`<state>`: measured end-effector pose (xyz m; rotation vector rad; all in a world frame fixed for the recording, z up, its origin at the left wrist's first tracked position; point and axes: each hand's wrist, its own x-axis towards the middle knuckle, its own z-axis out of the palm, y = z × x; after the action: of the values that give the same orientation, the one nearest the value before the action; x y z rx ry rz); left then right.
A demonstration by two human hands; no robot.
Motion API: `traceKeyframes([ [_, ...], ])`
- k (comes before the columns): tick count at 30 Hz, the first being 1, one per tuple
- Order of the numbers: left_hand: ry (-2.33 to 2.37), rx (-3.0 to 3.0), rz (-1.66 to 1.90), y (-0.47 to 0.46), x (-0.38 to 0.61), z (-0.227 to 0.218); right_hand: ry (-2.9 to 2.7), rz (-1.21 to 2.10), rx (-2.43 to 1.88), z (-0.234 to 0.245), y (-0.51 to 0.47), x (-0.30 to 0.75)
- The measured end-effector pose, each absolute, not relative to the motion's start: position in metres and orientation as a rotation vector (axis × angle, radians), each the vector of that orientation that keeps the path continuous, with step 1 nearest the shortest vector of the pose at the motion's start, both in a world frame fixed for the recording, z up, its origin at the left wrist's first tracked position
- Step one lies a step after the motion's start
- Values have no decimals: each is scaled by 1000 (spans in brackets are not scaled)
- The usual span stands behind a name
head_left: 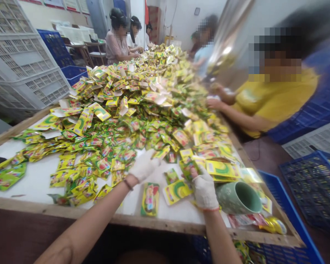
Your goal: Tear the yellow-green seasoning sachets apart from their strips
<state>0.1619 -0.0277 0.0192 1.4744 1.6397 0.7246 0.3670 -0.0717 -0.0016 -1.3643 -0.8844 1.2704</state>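
A huge heap of small yellow and green sachets [143, 95] covers a long white table [35, 183]. My left hand [144, 165], in a white glove, reaches into the near edge of the heap with its fingers curled over sachets; the frame is blurred there. My right hand [205, 190], also gloved, rests on the table beside a yellow sachet [177, 190], its thumb up by a small stack of sachets [192, 163]. A green cup [238, 198] lies on its side just right of that hand. One sachet [150, 198] lies alone near the table's front rim.
A person in a yellow shirt [272, 99] works at the right side of the table; others [117, 40] sit at the far end. White crates [22, 62] stack at the left. Blue crates [313, 187] stand at the right and below the table corner.
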Motion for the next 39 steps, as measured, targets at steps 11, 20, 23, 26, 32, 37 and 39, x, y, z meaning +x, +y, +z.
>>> traceKeyframes([
  [11, 1651, 1634, 921, -94, 122, 37, -1152, 1457, -1365, 17, -71, 328],
  [20, 1872, 2469, 388, -97, 110, 17, -965, 1487, -1266, 12, -84, 310],
  [23, 1853, 2515, 263, -96, 107, 19, -1020, 1430, -1380, 20, -83, 317],
  [26, 2022, 2530, 95, -86, 101, 37, -1124, 1342, -1468, 25, -80, 325],
  [32, 1951, 2258, -561, -51, 55, 85, -1172, 1189, -1549, 24, -80, 329],
  [37, 2169, 2194, -488, -44, 25, 100, -1254, 1154, -1497, 14, -80, 326],
  [39, 2164, 2251, -476, -50, 25, 97, -1286, 1167, -1419, 12, -78, 322],
])
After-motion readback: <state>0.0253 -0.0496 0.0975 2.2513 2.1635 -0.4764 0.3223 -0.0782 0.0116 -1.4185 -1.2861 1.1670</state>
